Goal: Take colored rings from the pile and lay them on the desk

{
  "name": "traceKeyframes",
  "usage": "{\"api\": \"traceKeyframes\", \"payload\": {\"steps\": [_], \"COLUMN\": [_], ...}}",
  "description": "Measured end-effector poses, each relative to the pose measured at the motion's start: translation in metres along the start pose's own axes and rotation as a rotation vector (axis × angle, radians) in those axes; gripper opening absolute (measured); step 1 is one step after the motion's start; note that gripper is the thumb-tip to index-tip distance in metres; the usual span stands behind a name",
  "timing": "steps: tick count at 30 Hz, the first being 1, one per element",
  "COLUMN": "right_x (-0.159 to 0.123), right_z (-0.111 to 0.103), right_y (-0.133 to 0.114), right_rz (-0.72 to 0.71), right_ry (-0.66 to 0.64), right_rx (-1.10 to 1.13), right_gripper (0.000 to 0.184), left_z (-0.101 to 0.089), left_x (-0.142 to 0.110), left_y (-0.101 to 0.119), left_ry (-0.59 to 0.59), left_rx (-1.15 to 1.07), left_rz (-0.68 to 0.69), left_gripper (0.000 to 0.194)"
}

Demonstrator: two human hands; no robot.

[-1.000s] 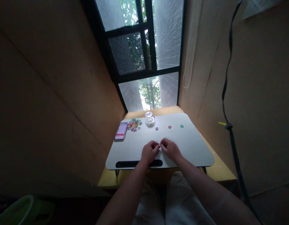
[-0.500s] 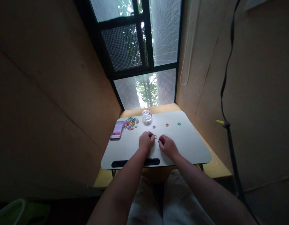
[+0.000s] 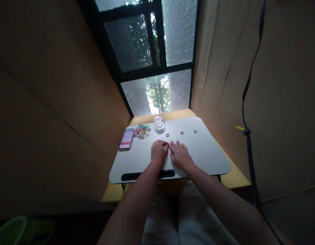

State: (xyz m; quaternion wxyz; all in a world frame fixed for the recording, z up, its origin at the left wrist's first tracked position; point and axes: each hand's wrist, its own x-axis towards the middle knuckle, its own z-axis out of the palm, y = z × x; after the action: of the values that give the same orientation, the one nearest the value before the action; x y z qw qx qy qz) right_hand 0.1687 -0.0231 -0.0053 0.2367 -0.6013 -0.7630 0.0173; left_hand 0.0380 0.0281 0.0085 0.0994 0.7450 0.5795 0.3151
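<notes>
Two bare hands are at work on a white folding table (image 3: 211,160), nearer the person than the clear jar (image 3: 159,126), the landmark here. The step in hand looks like close fingertip work on something very small, with both hands together at one spot. The left hand (image 3: 159,152) is almost straight down from the jar, its fingers curled and the thumb drawn in toward the index finger. The right hand (image 3: 181,156) is down and to the right of the jar, palm down, open and loosely spread, its fingertips reaching close to the left hand's. A small ring may well be between those fingertips, but the fingers cover the spot, so whether the left hand grips anything cannot be told.

Just beyond the fingertips and slightly right of the jar lies a dark bluish ring (image 3: 167,135); farther right of the jar come a red ring (image 3: 182,133) and then a green ring (image 3: 195,131), spaced apart in a rough row. Left of the jar is a pile of coloured rings (image 3: 142,131), with a phone-like slab (image 3: 126,139) beyond it. Pieces this thin and light would call for a gentle pinch and a steady fingertip.
</notes>
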Motion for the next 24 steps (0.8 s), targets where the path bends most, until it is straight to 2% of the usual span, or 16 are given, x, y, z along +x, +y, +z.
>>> {"api": "traceKeyframes", "payload": {"steps": [5, 19, 24], "right_x": [0.0011, 0.0009, 0.0003], "right_z": [0.0018, 0.0028, 0.0010], "right_y": [-0.0013, 0.0023, 0.0034], "right_rz": [0.017, 0.036, 0.039], "right_ry": [-0.036, -0.009, 0.042], "right_rx": [-0.040, -0.035, 0.001], "right_gripper": [0.054, 0.056, 0.049], "left_z": [-0.0013, -0.0026, -0.0033], "left_x": [-0.0014, -0.0038, -0.0057], "left_y": [0.0012, 0.0026, 0.0042], "left_ry": [-0.001, 0.004, -0.020], "left_rx": [-0.005, -0.004, 0.001], "left_rz": [0.001, 0.011, 0.009], "left_gripper": [0.019, 0.021, 0.020]}}
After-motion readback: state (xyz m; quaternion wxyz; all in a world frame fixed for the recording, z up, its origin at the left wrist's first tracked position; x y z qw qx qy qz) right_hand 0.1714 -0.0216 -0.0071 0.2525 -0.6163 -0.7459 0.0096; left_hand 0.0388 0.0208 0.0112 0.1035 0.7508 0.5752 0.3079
